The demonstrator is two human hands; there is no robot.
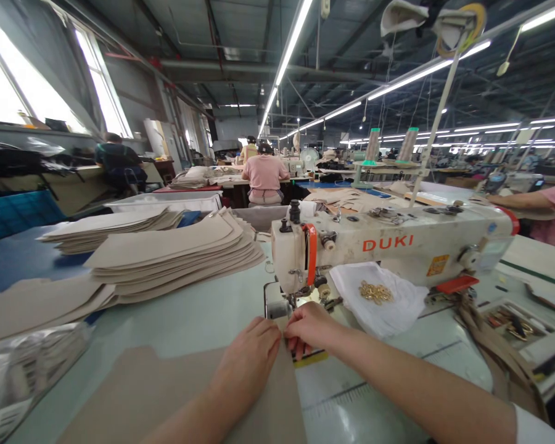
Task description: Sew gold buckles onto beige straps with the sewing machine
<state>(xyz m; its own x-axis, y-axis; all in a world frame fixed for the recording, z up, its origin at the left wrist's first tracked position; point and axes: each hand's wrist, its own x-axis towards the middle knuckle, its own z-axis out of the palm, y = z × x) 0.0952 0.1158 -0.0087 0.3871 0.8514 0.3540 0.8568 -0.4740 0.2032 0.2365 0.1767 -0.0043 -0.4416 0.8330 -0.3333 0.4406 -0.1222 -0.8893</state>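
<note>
A beige fabric panel lies flat on the sewing table, its far end at the needle area of a white sewing machine lettered DUKI. My left hand rests on the panel with its fingers bent and pressed together at the edge, just in front of the presser foot. Close to its right, my right hand is closed in a pinch at the panel's right edge; its fingertips are partly hidden. Gold metal rings or hooks lie on a white plastic bag by the machine arm.
Stacked beige panels stand at the left, with a clear plastic bag nearer me. An open tray of metal parts is at the right. A co-worker's arm shows at far right; another person sits ahead.
</note>
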